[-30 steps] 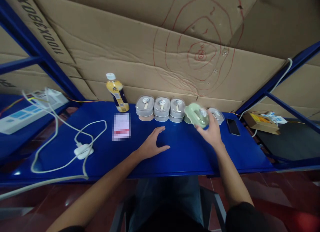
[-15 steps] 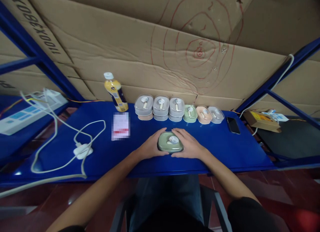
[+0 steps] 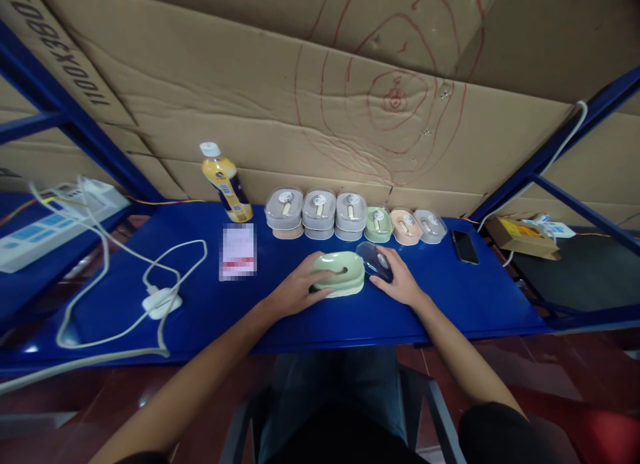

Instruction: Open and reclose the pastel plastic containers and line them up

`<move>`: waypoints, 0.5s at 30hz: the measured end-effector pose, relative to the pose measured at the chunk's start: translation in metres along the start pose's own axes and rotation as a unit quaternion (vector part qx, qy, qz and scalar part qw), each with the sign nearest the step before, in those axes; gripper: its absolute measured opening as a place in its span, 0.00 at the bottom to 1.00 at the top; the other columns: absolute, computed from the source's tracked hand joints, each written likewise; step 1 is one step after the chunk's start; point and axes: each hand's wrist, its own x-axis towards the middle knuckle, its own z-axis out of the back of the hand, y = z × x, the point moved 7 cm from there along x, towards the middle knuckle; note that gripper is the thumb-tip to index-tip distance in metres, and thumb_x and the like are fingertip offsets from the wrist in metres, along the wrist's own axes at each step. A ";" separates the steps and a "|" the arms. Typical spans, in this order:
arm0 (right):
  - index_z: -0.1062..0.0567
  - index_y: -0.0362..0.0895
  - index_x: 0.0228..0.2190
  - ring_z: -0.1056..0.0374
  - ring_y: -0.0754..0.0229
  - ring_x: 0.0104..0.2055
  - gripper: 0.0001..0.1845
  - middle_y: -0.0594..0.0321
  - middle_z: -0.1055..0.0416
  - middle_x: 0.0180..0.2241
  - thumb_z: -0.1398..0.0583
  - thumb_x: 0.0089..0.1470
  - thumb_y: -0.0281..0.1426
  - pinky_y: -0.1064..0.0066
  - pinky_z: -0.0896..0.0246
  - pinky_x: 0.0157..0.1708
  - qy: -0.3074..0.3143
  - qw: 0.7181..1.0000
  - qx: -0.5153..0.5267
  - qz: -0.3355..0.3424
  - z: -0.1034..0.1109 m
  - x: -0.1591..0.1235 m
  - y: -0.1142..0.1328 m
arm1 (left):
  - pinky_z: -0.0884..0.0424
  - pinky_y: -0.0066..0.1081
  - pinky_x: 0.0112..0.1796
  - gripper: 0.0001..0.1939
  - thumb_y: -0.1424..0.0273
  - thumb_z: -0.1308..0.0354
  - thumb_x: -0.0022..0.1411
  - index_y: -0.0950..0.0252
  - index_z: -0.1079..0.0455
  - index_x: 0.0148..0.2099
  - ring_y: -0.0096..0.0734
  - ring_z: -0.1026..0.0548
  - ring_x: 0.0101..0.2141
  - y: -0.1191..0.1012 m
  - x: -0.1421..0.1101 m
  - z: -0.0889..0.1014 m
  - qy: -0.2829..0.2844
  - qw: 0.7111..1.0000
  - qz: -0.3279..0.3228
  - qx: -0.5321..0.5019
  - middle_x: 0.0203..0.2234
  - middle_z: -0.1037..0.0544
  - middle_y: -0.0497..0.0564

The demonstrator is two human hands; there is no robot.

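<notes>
My left hand (image 3: pixel 303 285) grips the left end of a pale green soap dish (image 3: pixel 345 272), its fingers lying over the rim. A dark slot shows in the dish's shallow top. To the right of it, my right hand (image 3: pixel 399 279) holds a see-through lid (image 3: pixel 375 263), tilted, with a round sticker on it. The lid is off the dish, and its left edge is close to the dish's right end; whether they touch I cannot tell. Blue table shows through the lid.
Along the cardboard back stand lidded soap dishes: stacked grey ones (image 3: pixel 319 214), a green one (image 3: pixel 379 225), a peach one (image 3: pixel 405 228) and a grey one (image 3: pixel 430 228). A phone (image 3: pixel 465 247) lies right; a yellow bottle (image 3: pixel 227 184), a blurred paper (image 3: pixel 238 252) and a white adapter (image 3: pixel 163 303) with cables are left.
The clear lid has come off the green soap dish and moved right in my right hand. My left hand has stayed on the dish. The view has shifted slightly.
</notes>
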 end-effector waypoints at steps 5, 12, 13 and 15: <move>0.41 0.52 0.70 0.36 0.41 0.66 0.42 0.49 0.36 0.64 0.34 0.61 0.46 0.43 0.38 0.66 0.014 0.999 -0.025 -0.018 0.007 -0.012 -0.013 | 0.33 0.54 0.66 0.20 0.58 0.44 0.75 0.62 0.26 0.61 0.54 0.35 0.67 0.031 -0.010 0.027 -0.049 0.996 0.067 0.036 0.65 0.37 0.63; 0.38 0.54 0.69 0.37 0.39 0.67 0.44 0.50 0.36 0.63 0.31 0.57 0.46 0.41 0.38 0.66 0.026 0.996 -0.078 -0.017 0.012 -0.025 -0.022 | 0.33 0.54 0.65 0.23 0.54 0.42 0.72 0.60 0.30 0.63 0.53 0.31 0.63 0.053 -0.021 0.037 -0.056 0.990 0.118 0.045 0.63 0.37 0.61; 0.37 0.54 0.69 0.37 0.40 0.67 0.44 0.50 0.36 0.64 0.31 0.56 0.46 0.42 0.38 0.67 0.018 0.997 -0.073 -0.017 0.014 -0.025 -0.022 | 0.33 0.53 0.66 0.23 0.55 0.42 0.72 0.60 0.31 0.64 0.53 0.31 0.64 0.048 -0.019 0.036 -0.057 0.991 0.113 0.040 0.64 0.37 0.60; 0.37 0.53 0.69 0.36 0.41 0.67 0.44 0.50 0.36 0.64 0.30 0.56 0.47 0.42 0.38 0.67 -0.009 0.998 -0.057 -0.017 0.018 -0.023 -0.018 | 0.34 0.52 0.67 0.25 0.55 0.41 0.72 0.59 0.34 0.66 0.53 0.33 0.66 0.035 -0.014 0.032 -0.054 0.993 0.098 0.023 0.65 0.37 0.60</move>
